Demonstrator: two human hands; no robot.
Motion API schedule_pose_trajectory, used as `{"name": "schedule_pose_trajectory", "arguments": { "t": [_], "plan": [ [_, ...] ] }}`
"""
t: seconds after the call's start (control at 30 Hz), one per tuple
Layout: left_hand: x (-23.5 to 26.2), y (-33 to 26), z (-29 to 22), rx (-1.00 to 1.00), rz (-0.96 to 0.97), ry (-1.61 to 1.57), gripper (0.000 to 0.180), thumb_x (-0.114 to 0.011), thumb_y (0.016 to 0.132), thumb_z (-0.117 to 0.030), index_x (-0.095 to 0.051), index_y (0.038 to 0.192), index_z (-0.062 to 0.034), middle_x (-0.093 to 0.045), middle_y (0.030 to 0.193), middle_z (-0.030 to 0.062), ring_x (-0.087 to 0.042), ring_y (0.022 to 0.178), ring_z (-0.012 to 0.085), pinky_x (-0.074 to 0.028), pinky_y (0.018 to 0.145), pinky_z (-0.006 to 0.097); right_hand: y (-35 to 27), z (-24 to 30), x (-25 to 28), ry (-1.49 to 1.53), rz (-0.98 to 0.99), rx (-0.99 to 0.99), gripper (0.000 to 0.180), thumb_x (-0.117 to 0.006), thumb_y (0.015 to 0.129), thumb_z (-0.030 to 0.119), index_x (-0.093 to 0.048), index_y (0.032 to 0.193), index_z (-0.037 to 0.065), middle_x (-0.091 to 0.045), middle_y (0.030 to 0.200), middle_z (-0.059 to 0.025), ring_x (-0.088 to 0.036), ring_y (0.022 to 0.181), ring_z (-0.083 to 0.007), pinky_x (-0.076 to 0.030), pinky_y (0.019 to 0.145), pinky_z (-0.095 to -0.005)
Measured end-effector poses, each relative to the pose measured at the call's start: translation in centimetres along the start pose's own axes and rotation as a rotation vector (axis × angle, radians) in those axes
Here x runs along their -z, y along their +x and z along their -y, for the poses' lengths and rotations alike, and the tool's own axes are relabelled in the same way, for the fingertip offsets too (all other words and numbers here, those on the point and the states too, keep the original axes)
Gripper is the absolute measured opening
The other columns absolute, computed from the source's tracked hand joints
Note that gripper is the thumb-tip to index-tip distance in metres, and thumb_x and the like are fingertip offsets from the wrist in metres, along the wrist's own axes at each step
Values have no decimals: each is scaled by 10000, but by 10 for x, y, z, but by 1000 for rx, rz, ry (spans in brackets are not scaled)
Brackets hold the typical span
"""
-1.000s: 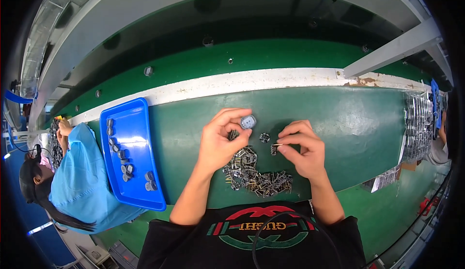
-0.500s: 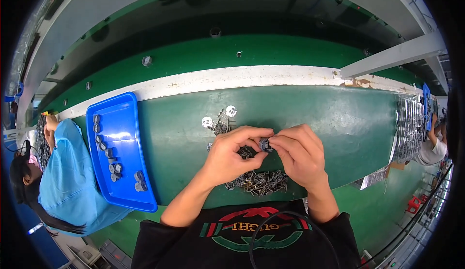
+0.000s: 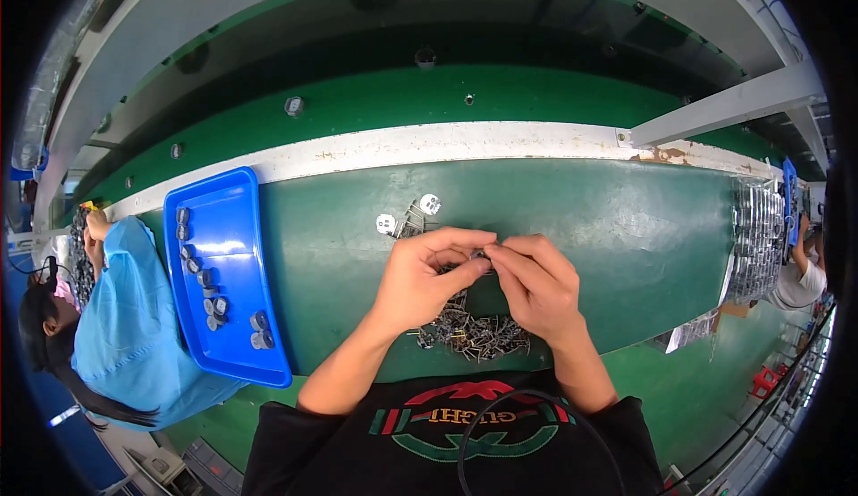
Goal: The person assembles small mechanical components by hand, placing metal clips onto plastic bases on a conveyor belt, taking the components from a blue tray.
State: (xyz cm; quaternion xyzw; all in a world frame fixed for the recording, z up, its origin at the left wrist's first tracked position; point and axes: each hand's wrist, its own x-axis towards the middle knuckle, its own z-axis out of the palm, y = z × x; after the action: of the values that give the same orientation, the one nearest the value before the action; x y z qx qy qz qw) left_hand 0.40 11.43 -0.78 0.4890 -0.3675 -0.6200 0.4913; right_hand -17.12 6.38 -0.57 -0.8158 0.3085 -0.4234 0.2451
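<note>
My two hands meet over the green table. Between the thumb and fingers of my left hand (image 3: 424,273) is a small dark grey round housing (image 3: 480,255), mostly hidden by the fingers. The fingertips of my right hand (image 3: 542,286) are pinched together at its top edge; whether they hold a smaller piece is hidden. Below the hands lies a heap of small metal pin parts (image 3: 483,337). Beyond my left hand are white round discs (image 3: 430,204) with two dark marks each, beside a few more metal pins (image 3: 409,223).
A blue tray (image 3: 234,214) on the left holds several grey round housings (image 3: 205,278). Behind the white rail (image 3: 402,143), a green belt carries grey pieces (image 3: 294,105). Stacked clear plastic trays (image 3: 755,228) stand at right. A person in blue (image 3: 134,317) sits at left.
The housing has turned and sunk deeper between my fingers, so less of it shows. My right hand has shifted slightly left, its fingertips closer to my left. Pieces on the belt have moved right.
</note>
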Motion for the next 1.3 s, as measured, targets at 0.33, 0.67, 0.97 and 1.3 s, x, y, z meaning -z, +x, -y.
{"name": "schedule_pose_trajectory", "arguments": {
  "t": [0.33,0.67,0.97,1.3],
  "plan": [
    [74,99,-28,-350,-568,602,180,-666,880,-14,-731,1048,-7,-659,1046,145,-697,854,212,-545,809,306,-9,-31,3,-50,256,-78,203,-799,741,113,-726,928,84,-589,848,-27,-553,776,-238,-491,683,-353],
    [159,176,-39,-418,-779,1242,249,-746,839,-228,-741,1035,-75,-709,992,121,-587,994,315,-437,942,425,-16,-34,3,-16,182,-85,99,-742,766,82,-712,859,98,-581,816,-25,-578,765,-234,-507,704,-354],
    [152,101,-26,-381,-680,1213,220,-743,831,-140,-723,1024,-37,-664,1062,158,-616,986,318,-491,872,406,-4,-22,-1,43,125,-144,123,-742,779,26,-686,887,40,-613,845,-68,-623,741,-253,-523,638,-350],
    [34,15,-19,-631,-487,864,362,-802,733,37,-713,1081,-12,-687,1088,126,-679,957,186,-589,817,300,-8,-14,5,286,74,-301,116,-726,842,-13,-695,951,13,-674,887,-79,-625,641,-135,-496,530,-246]
  ]
}}
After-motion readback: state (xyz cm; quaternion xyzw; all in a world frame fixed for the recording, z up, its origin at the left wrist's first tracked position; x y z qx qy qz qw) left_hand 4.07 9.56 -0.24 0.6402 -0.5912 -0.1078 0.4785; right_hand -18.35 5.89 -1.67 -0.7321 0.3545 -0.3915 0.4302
